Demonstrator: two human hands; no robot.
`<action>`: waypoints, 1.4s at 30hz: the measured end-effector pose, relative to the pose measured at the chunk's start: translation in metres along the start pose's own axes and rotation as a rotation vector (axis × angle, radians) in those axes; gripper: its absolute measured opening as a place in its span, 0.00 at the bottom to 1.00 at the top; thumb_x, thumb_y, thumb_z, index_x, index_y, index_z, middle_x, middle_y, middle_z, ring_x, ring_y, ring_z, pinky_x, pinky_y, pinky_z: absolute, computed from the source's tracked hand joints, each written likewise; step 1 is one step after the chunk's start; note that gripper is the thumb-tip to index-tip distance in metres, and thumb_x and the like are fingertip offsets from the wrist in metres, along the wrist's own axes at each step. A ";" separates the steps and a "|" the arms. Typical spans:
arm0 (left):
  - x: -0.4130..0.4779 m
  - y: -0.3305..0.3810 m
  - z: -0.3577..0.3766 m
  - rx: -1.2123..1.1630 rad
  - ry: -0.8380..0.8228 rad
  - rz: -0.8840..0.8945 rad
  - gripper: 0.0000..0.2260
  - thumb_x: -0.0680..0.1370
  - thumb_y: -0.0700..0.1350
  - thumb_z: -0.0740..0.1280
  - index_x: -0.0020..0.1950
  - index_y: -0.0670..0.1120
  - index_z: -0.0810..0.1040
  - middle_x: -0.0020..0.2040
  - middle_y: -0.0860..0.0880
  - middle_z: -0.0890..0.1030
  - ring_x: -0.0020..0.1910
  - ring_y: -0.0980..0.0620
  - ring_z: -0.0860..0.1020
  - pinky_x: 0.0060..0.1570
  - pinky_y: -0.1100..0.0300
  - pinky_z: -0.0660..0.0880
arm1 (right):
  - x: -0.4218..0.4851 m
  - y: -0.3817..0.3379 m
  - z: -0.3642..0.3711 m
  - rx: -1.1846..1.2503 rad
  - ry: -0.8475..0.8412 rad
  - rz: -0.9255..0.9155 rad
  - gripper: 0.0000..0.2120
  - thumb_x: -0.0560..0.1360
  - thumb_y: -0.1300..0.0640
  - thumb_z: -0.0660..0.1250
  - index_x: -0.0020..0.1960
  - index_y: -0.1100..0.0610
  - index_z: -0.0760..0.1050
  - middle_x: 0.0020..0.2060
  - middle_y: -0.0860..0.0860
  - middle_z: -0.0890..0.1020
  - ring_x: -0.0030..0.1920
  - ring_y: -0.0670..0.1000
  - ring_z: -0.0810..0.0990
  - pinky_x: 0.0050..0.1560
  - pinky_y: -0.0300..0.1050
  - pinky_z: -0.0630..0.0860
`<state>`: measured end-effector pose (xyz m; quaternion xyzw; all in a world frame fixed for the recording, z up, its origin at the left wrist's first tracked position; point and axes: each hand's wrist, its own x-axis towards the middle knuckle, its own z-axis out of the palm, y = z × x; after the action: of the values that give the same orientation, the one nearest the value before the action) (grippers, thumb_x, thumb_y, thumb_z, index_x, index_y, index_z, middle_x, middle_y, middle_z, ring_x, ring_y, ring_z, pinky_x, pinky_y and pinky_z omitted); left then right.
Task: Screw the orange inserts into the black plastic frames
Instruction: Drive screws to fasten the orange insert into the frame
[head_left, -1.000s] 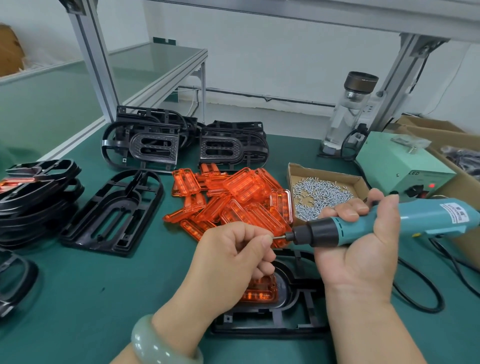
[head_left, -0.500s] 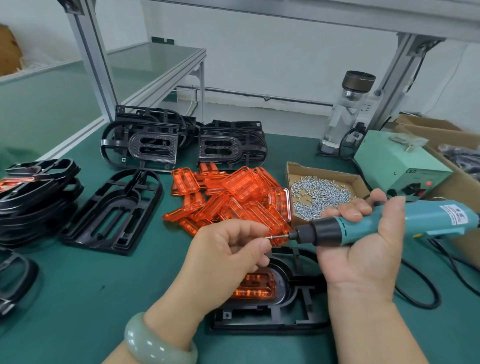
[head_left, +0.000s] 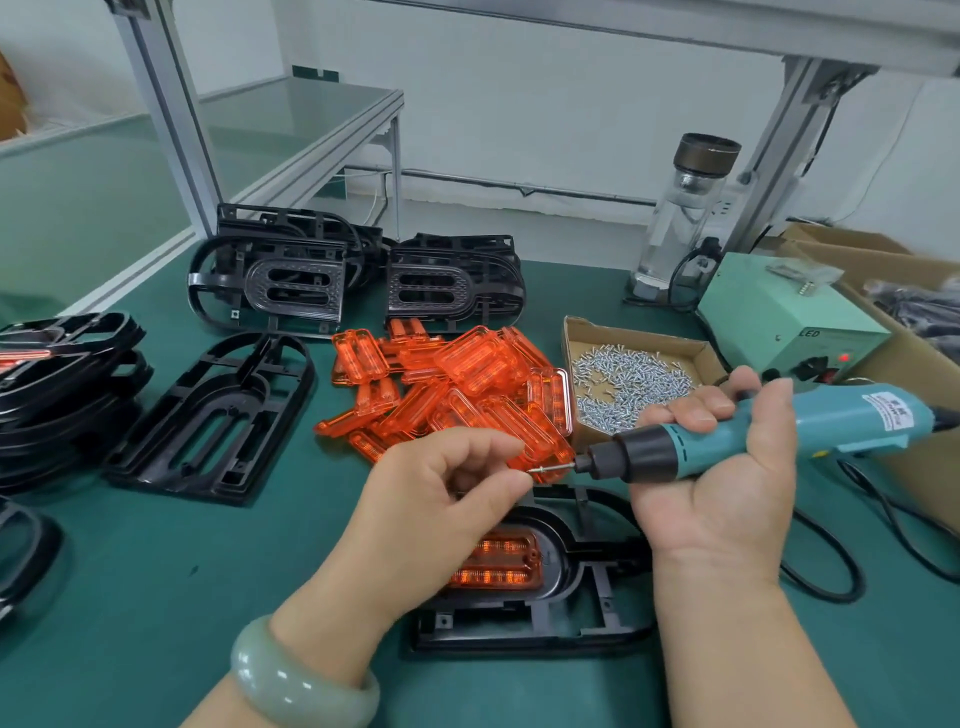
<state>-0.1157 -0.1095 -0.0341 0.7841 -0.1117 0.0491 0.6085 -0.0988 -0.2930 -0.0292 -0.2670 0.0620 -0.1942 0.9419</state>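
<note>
Hands: left hand (head_left: 441, 499) curled at screw (head_left: 550, 468), pinch unclear; right hand (head_left: 727, 483) grips driver (head_left: 779, 431).
Done: 1 insert (head_left: 496, 564) seated in frame (head_left: 519, 629), lower centre.
Remaining: probably its screws; pile (head_left: 457, 395) waits.

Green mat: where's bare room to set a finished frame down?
Biggest bare patch: near left, bordered by the single black frame, the left forearm and the frame in work. Smaller one near right, below the power cord. Crowded: the centre with the orange inserts and screw box, the back and left edge with frame stacks.
</note>
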 end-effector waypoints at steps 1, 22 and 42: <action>0.001 -0.001 -0.004 0.054 0.010 -0.004 0.07 0.71 0.43 0.73 0.41 0.57 0.82 0.37 0.61 0.82 0.35 0.65 0.78 0.37 0.76 0.71 | 0.001 -0.002 -0.002 -0.003 0.006 -0.003 0.12 0.80 0.42 0.58 0.58 0.46 0.61 0.40 0.42 0.66 0.39 0.42 0.66 0.50 0.36 0.64; -0.009 0.000 -0.001 0.958 -0.329 0.042 0.09 0.77 0.55 0.62 0.53 0.59 0.80 0.43 0.56 0.67 0.46 0.56 0.68 0.40 0.60 0.67 | 0.002 -0.006 0.011 -0.129 0.053 -0.090 0.06 0.78 0.56 0.66 0.44 0.54 0.70 0.28 0.46 0.72 0.25 0.44 0.70 0.31 0.36 0.69; -0.012 -0.005 0.000 0.881 -0.276 0.066 0.08 0.78 0.53 0.63 0.52 0.57 0.81 0.45 0.56 0.69 0.51 0.54 0.71 0.49 0.58 0.72 | -0.002 0.001 0.018 -0.322 -0.126 -0.097 0.08 0.79 0.61 0.64 0.42 0.55 0.72 0.28 0.49 0.70 0.24 0.46 0.69 0.28 0.38 0.68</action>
<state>-0.1266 -0.1070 -0.0417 0.9633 -0.1849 0.0062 0.1948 -0.0962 -0.2828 -0.0148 -0.4287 0.0204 -0.2101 0.8784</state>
